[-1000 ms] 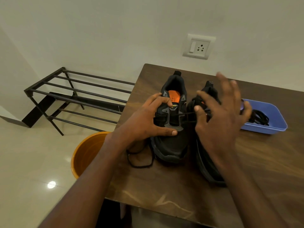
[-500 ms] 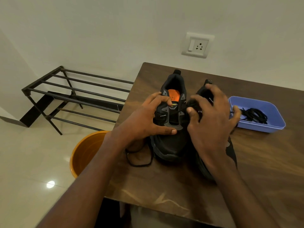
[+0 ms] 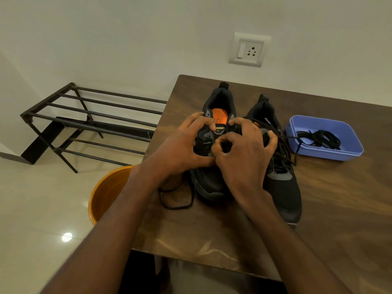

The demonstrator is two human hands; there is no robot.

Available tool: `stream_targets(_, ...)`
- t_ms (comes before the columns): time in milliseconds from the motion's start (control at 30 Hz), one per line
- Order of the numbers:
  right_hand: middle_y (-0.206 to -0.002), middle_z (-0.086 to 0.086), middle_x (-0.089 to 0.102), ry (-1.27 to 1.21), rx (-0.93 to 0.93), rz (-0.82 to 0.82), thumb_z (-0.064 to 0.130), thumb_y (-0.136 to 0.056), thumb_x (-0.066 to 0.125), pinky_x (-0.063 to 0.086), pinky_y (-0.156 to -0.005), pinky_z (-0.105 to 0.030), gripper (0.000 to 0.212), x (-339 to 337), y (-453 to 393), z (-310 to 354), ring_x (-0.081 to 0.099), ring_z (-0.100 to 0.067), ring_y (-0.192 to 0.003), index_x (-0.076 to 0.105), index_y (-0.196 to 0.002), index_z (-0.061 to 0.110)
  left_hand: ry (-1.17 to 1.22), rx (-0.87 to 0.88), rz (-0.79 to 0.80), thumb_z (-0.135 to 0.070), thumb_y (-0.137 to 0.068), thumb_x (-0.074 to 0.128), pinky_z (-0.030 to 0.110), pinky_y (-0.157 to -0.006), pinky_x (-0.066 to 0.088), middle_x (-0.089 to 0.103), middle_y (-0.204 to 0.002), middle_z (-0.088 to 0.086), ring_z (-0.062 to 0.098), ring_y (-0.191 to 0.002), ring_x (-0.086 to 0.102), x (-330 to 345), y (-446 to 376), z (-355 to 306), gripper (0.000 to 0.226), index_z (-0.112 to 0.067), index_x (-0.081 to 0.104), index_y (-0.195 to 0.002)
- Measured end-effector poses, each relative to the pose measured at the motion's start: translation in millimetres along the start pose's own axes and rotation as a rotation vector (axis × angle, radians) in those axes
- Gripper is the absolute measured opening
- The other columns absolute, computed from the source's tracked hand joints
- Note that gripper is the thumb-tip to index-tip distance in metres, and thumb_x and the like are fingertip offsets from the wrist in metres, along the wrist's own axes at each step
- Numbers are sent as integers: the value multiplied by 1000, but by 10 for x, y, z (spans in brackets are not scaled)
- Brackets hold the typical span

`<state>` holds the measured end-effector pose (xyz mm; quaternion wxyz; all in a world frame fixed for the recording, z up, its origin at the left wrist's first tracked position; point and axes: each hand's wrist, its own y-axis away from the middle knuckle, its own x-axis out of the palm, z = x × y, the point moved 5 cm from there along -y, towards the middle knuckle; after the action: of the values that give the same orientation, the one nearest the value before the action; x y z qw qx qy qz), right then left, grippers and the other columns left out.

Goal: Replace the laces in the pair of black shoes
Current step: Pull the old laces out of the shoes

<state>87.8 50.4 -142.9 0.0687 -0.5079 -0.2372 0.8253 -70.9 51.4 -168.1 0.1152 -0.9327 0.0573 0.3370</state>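
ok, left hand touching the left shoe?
Touching. Head view: left hand grips the left shoe at the eyelets, thumb pressed on its side, fingers curled over the tongue.

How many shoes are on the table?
2. The left shoe sits under both hands, its orange insole showing. The right shoe stands right beside it, nearer the blue tray. None looks hidden.

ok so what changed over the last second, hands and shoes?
The right hand came down from open above the right shoe and moved left onto the left shoe, fingers now curled at its eyelets, apparently pinching the lace; the right shoe is uncovered. The left hand kept its grip on the left shoe. Shoes, loose lace and blue tray stayed put.
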Motion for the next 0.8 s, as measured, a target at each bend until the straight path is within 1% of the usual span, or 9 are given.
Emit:
stream_targets(100, -127, 7, 63, -43, 14, -62, 31, -86, 74, 19, -120, -54, 8, -3, 13, 12, 57, -13, -122, 77, -92, 26, 10, 3, -4, -35, -74, 90, 3, -91, 41, 23, -161, -14, -4, -131, 41, -7, 4, -9, 70, -39, 46, -129)
stream_targets(233, -115, 7, 65, -33, 2, -131, 29, -88, 73, 27, -116, -54, 4, -88, -50, -16, 59, -12, -110, 74, -91, 26, 48, 6, -6, -41, -69, 93, -5, -84, 41, 28, -152, -20, -31, -118, 36, -7, 15, -31, 71, -36, 49, -125)
stream_targets(300, -112, 6, 67, -45, -9, -153, 30, -92, 69, 31, -115, -54, 7, -157, -65, -41, 60, -13, -107, 72, -96, 26, 63, -4, -13, -43, -68, 94, -5, -83, 41, 28, -152, -20, -32, -117, 36, -16, 18, -19, 73, -36, 49, -125)
stream_targets(400, -105, 4, 70, -187, 57, -151, 26, -100, 61, 51, -101, -48, 12, -365, -115, -195, 62, -10, -94, 70, -107, 22, 57, -22, -16, -46, -68, 93, -6, -80, 41, 26, -153, -22, -32, -115, 36, -32, 23, -27, 73, -40, 48, -126)
stream_targets(467, -108, 3, 72, -227, 115, -76, 22, -103, 59, 58, -92, -40, 17, -493, -175, -336, 62, -7, -93, 68, -117, 21, 28, -33, -9, -51, -68, 92, -7, -80, 40, 25, -156, -20, -25, -118, 39, -30, 29, -35, 74, -45, 47, -127)
stream_targets(533, -120, 2, 70, -191, 62, 68, 19, -103, 59, 54, -96, -34, 25, -553, -209, -378, 58, -4, -103, 66, -127, 22, 2, -38, -5, -55, -68, 90, -2, -87, 42, 20, -161, -18, -10, -124, 44, -19, 32, -42, 75, -48, 46, -129)
stream_targets(667, -130, 4, 63, -68, -83, 479, 32, -101, 61, 49, -105, -41, 37, -380, -125, -231, 56, -13, -119, 60, -137, 27, -34, -27, -6, -67, -66, 84, 33, -111, 47, 6, -168, -17, 15, -144, 39, 24, 46, -82, 85, -48, 43, -138)
stream_targets(733, -132, 4, 64, 20, -71, 542, 30, -99, 64, 47, -108, -46, 40, -323, -94, -207, 55, -18, -125, 59, -139, 28, -93, -48, -1, -76, -62, 77, 39, -113, 46, -2, -169, -19, 21, -149, 34, 80, 48, -130, 99, -47, 35, -147)
stream_targets(800, -128, 4, 67, 53, -38, 510, 27, -99, 65, 46, -108, -48, 34, -336, -111, -222, 56, -19, -124, 64, -132, 28, -138, -80, 1, -83, -59, 73, 43, -114, 44, -7, -169, -21, 24, -152, 31, 136, 45, -163, 109, -50, 27, -151)
